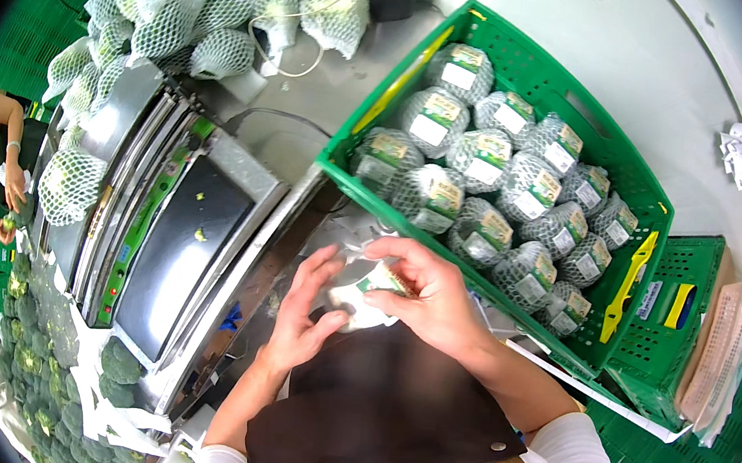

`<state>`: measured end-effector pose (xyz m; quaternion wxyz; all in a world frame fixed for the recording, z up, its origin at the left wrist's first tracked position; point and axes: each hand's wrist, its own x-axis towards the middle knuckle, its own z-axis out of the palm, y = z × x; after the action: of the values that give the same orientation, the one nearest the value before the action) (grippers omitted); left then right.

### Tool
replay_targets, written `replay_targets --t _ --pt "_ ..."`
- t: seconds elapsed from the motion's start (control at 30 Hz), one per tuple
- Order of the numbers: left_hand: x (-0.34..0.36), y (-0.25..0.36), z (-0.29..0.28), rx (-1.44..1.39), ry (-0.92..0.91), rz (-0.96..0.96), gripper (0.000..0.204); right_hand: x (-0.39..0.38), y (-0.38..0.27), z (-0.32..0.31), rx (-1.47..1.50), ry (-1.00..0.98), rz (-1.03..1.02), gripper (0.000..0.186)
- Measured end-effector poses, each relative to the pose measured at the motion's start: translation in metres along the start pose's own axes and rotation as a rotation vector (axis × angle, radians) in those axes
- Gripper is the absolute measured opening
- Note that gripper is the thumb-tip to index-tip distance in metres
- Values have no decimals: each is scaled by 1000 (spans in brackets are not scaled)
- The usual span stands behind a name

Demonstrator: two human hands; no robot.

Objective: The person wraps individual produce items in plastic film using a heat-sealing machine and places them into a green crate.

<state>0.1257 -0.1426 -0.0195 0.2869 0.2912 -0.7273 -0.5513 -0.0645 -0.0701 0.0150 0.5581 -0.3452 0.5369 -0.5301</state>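
In front of my apron, my right hand (428, 295) pinches a small green-and-white label (386, 279) between thumb and fingers. Just under it is a pale, rounded white piece (353, 297), partly covered by my fingers; its exact kind cannot be made out. Curved around the left side of that piece, my left hand (300, 307) has its fingers and thumb apart, with no clear grip on anything. Beyond my right hand, a green crate (525, 60) holds several net-wrapped broccoli heads (484, 157) with similar labels.
A metal wrapping machine with a dark plate (186, 249) stands left. Net-wrapped heads (203, 13) pile up behind it, and unwrapped broccoli (43, 376) lies at lower left. Another green crate (660, 316) sits right. A co-worker's hand (15, 183) is at the far left.
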Motion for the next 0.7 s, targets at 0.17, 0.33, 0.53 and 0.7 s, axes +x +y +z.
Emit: replay_targets --t 0.17,0.33,0.53,0.7 --pt "-13 -27 -47 -216 -94 -260 12 32 10 52 -112 1 -68 46" --pt "-23 -36 -82 -174 -49 -184 13 50 41 74 62 -63 280 30" --pt "-29 -55 -87 -304 177 -416 14 66 54 116 -177 164 -15 25" --pt "-27 -62 -82 -275 359 -439 29 79 69 131 -65 327 58 20"
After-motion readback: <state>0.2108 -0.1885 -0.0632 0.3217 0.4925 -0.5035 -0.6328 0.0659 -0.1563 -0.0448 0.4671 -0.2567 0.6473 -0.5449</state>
